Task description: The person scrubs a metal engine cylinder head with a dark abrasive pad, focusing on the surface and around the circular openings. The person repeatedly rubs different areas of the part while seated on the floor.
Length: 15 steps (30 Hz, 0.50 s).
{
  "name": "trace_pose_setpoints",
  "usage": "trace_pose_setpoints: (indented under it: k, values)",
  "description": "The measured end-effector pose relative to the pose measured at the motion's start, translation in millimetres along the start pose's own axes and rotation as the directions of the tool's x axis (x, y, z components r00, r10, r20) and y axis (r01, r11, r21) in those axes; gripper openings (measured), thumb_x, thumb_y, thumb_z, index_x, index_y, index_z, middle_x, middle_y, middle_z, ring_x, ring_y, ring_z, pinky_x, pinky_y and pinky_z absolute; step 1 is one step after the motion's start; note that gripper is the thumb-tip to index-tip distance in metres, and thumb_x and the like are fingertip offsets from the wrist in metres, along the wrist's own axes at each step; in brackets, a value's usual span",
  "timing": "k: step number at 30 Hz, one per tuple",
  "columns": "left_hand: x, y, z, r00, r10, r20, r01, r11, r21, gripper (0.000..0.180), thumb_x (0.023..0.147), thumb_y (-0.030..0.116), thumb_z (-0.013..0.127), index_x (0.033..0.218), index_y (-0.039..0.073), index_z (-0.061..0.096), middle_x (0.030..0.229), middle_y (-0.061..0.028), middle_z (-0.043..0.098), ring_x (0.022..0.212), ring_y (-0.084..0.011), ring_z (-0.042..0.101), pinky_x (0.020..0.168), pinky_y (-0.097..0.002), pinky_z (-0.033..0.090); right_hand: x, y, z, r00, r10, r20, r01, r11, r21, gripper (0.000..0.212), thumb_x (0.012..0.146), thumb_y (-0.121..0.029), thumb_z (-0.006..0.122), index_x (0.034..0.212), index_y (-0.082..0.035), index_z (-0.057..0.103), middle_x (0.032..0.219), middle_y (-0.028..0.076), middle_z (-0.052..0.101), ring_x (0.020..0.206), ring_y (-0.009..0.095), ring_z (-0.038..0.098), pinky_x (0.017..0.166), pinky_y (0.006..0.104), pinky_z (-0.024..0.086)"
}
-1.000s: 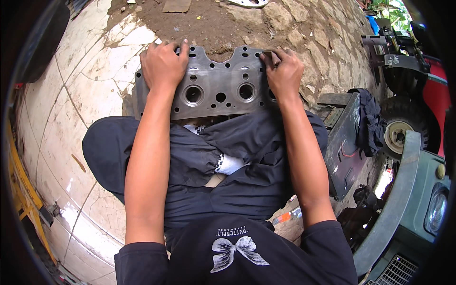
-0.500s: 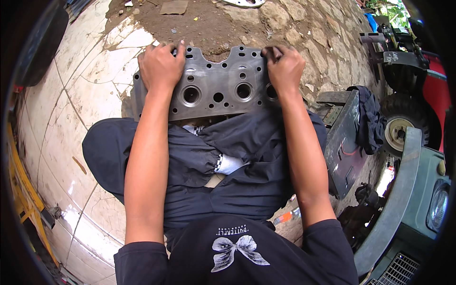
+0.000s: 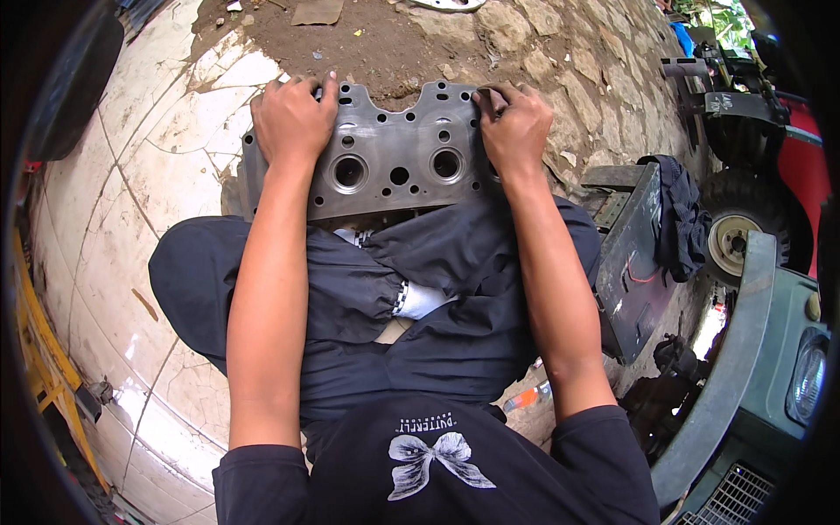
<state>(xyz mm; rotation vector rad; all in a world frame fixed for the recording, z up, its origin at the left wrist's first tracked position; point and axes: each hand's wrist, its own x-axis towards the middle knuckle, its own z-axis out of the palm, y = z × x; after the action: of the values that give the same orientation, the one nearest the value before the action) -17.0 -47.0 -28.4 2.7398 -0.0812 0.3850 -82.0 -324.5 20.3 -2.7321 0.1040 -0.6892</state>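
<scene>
A grey metal cylinder head (image 3: 398,144) lies flat in front of my crossed legs, its machined face up, with round valve seats and bolt holes. My left hand (image 3: 296,122) is closed over its far left part, the fingers bent toward the far edge and the thumb pointing away. On the far right part rests my right hand (image 3: 518,127), its fingers curled and pressed together near the far edge. Something dark shows at those fingertips, too unclear to name. The right hand and wrist cover the rightmost valve seat almost wholly.
Cracked pale tiles (image 3: 114,236) lie to the left; bare soil and paving stones (image 3: 577,79) are beyond. At right stands a dark metal box (image 3: 634,271) with a dark cloth (image 3: 682,219) over it, near a green vehicle front (image 3: 787,350) and a wheel (image 3: 731,241). A yellow frame (image 3: 48,341) is at far left.
My right hand has slid slightly left on the cylinder head, covering more of the rightmost valve seat. My left hand keeps its place on the metal. The whole view has shifted a little.
</scene>
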Motion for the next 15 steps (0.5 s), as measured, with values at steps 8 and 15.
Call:
trace_pose_setpoints:
  k: [8, 15]
  values:
    - [-5, 4, 2, 1.000, -0.009, -0.009, 0.009, 0.999, -0.032, 0.049, 0.101, 0.051, 0.064, 0.100, 0.007, 0.085, 0.097, -0.0164, 0.080, 0.103, -0.0380, 0.069, 0.098, -0.0518, 0.051, 5, 12, 0, 1.000, 0.020, 0.015, -0.019, 0.999, -0.039, 0.021, 0.088, -0.024, 0.087, 0.101, -0.007, 0.085, 0.093, 0.019, 0.076, 0.084, 0.038, 0.073, 0.078, 0.0471, 0.057]
    - [-4, 5, -1, 0.999, -0.019, 0.033, 0.020, 1.000, -0.002, 0.049, 0.101, 0.051, 0.065, 0.102, 0.007, 0.085, 0.099, -0.0161, 0.080, 0.103, -0.0370, 0.069, 0.096, -0.0499, 0.052, 4, 6, 0, 0.999, 0.028, -0.023, -0.029, 1.000, -0.009, 0.020, 0.085, -0.020, 0.087, 0.096, -0.004, 0.083, 0.085, 0.021, 0.073, 0.078, 0.039, 0.071, 0.075, 0.0487, 0.057]
